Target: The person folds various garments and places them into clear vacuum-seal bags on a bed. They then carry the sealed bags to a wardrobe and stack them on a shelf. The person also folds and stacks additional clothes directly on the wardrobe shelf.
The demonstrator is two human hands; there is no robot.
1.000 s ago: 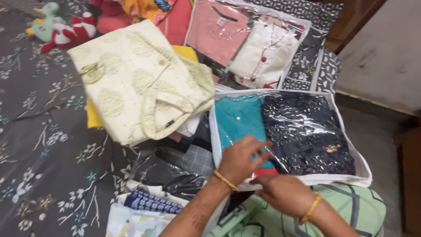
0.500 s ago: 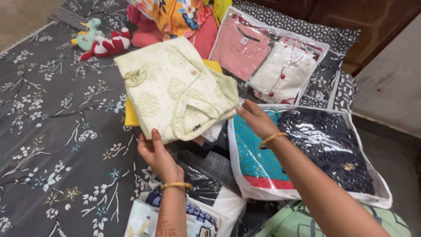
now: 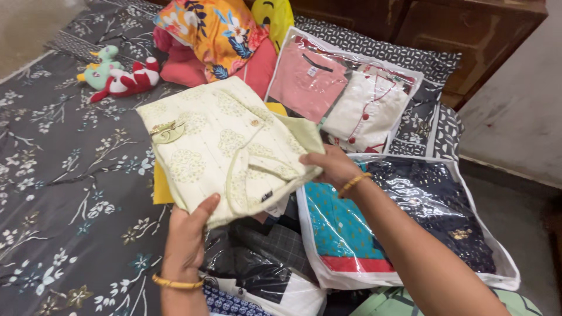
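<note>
**Inspector A:** We record the left hand [image 3: 190, 231], low in the frame left of centre, with fingers clenched on the near edge of the folded pale green printed cotton garment [image 3: 225, 149]. Half a second ago that hand lay open just below the fabric, not gripping.

**Inspector B:** We confirm. The right hand [image 3: 333, 167], at centre, pinches the garment's right corner; earlier it only touched there with the fingers released. The garment now sits centre frame, held at both ends above a yellow folded cloth [image 3: 161, 187] on the grey floral bedsheet [image 3: 64, 193].

**Inspector A:** We note the clear plastic pouch of teal and dark navy clothing [image 3: 433, 216] at lower right, under the right forearm, unchanged in place.

**Inspector B:** The clear pouch with pink and white garments [image 3: 345, 93] stays at upper centre. The soft toys [image 3: 117, 76] rest at upper left, beside the orange floral cloth [image 3: 216, 35]. Both wrists carry gold bangles.
</note>
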